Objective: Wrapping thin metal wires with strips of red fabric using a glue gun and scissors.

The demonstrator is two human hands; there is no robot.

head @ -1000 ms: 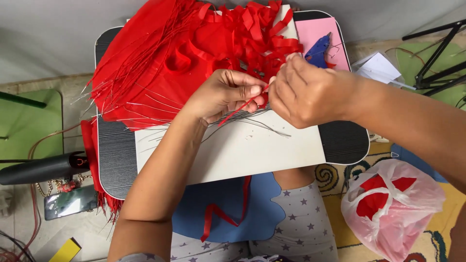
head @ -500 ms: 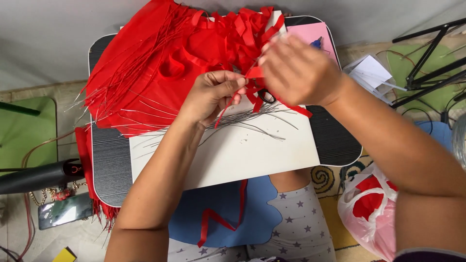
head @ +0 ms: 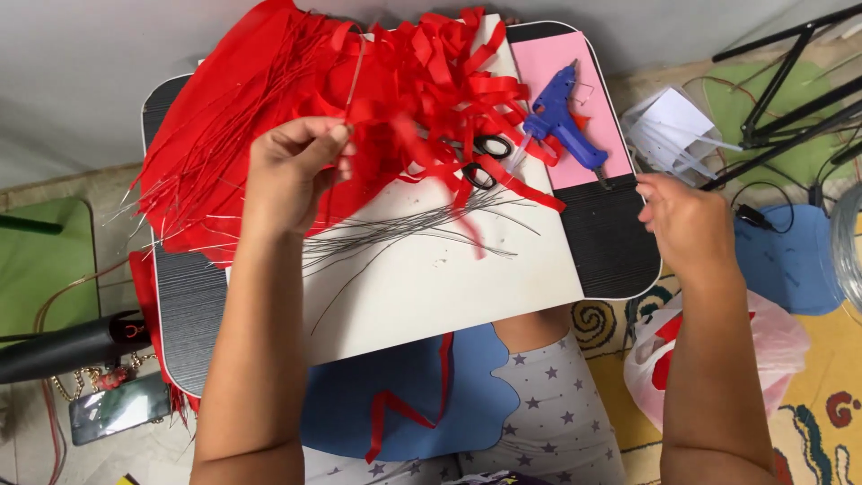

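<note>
Head view: left hand [head: 289, 171] fingers pinch a red-wrapped wire [head: 356, 76] upright; right hand [head: 687, 220], fingers curled together and apparently empty, hovers past the worktop [head: 620, 242] edge. Judged step: setting aside.

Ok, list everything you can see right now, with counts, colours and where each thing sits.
lap table: one, black, centre
white board: one, on the lap table
red strips: a heap, top of the board
thin wires: a loose bundle, grey, mid-board
scissors: one pair, black handles, among the strips
glue gun: one, blue, on a pink sheet
plastic bag: one, pale with red inside, lower right
phone: one, dark, lower left
left hand: pinching a red-wrapped wire upright
right hand: off the table's right edge; a thin end shows at the fingers, cannot tell what
</note>
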